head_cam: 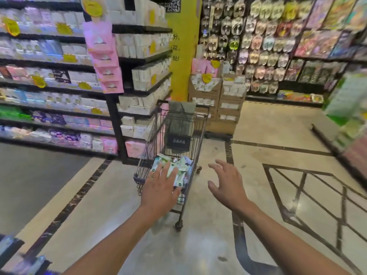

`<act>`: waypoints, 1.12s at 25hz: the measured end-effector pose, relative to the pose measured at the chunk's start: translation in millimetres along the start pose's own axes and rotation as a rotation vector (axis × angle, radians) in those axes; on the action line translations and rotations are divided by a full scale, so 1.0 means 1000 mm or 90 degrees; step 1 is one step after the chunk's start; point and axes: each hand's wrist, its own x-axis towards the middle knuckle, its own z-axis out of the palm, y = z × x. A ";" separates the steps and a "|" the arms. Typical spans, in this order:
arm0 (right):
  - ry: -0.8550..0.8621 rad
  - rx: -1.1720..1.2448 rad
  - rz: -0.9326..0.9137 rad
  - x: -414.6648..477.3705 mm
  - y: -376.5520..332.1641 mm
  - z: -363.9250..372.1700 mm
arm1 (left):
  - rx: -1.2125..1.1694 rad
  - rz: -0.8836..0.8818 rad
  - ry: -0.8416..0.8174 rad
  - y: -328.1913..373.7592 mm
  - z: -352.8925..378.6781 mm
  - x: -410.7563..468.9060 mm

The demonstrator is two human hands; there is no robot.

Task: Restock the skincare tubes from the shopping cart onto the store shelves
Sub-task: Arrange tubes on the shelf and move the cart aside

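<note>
skincare tubes (184, 162) lie in a loose heap in the bottom of the shopping cart (151, 151), at its near end, below a dark bag (178, 135) hanging inside the far end. your left hand (161, 187) is stretched out over that heap, fingers straight and spread, holding nothing; from this angle you cannot tell whether it touches the tubes. your right hand (228, 185) is just as slack and empty, out to the right of the cart and apart from it. the step in hand looks like the pick. lower the left hand into the basket and close on one tube around its middle, not the cap, since smooth tubes will likely slip. steady the rim with the right hand, because the cart stands on wheels. the shelves (158, 84) stand just left of it.
</note>
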 end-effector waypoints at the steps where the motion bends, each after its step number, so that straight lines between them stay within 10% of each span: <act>1: -0.008 -0.004 0.013 0.010 0.011 0.005 | 0.003 0.013 -0.009 0.004 0.007 0.016; 16: -0.117 0.031 0.005 0.247 0.146 0.106 | -0.048 -0.050 -0.090 0.005 0.113 0.250; 28: -0.273 0.009 -0.113 0.418 0.119 0.234 | -0.074 -0.161 -0.186 -0.087 0.198 0.355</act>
